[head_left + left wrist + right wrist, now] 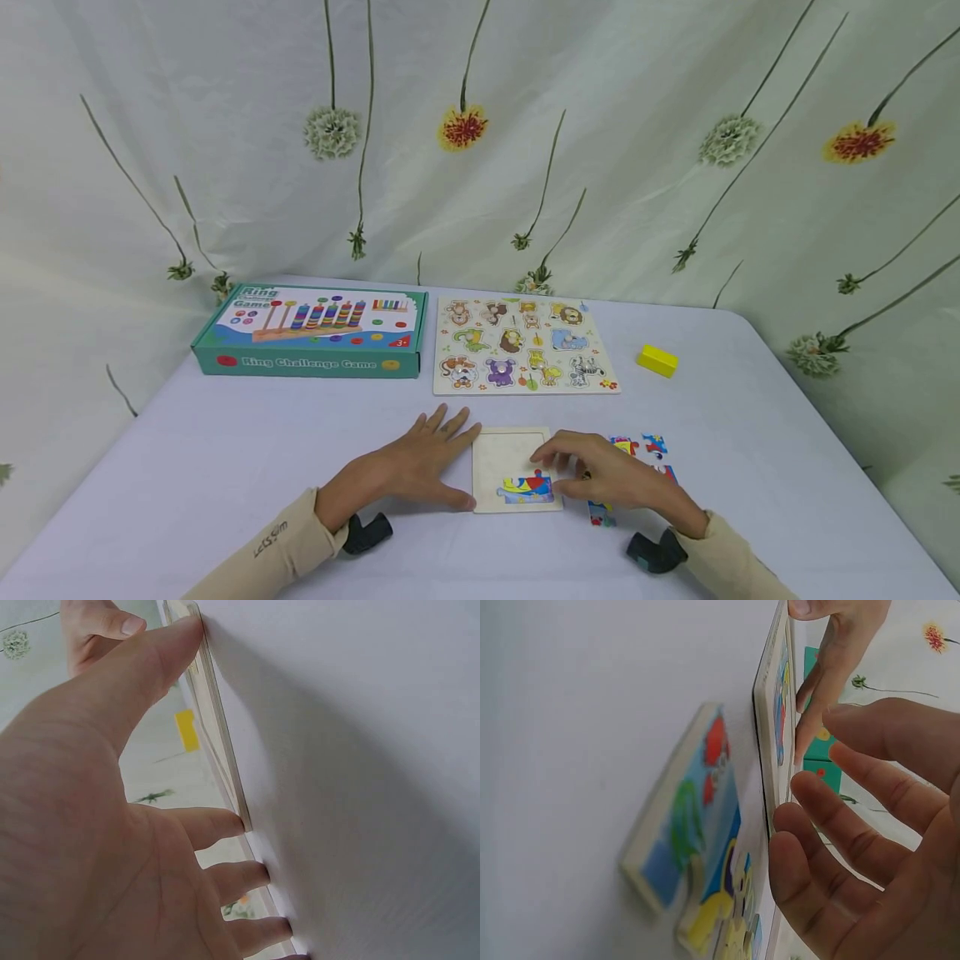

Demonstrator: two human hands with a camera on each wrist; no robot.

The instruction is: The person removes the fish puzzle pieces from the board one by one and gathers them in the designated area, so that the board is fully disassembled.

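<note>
A square wooden puzzle board [501,450] lies on the table, with joined colourful pieces [527,488] at its lower right. My left hand [418,463] rests spread at its left side; in the left wrist view the thumb [176,645] and index fingertip touch the board's edge. Over the right edge hovers my right hand [611,471], its fingers loosely bent. Nothing shows between those fingers [855,817] in the right wrist view. Loose puzzle pieces [655,444] lie right of the board, partly hidden under the right hand; one piece [697,802] shows a red crab-like figure.
Behind the board is an animal peg puzzle [517,350], with a green Ring Challenge Game box [307,367] to its left. A yellow block [657,361] sits at the back right. A flower-print cloth [630,167] hangs behind the white-covered table [247,450].
</note>
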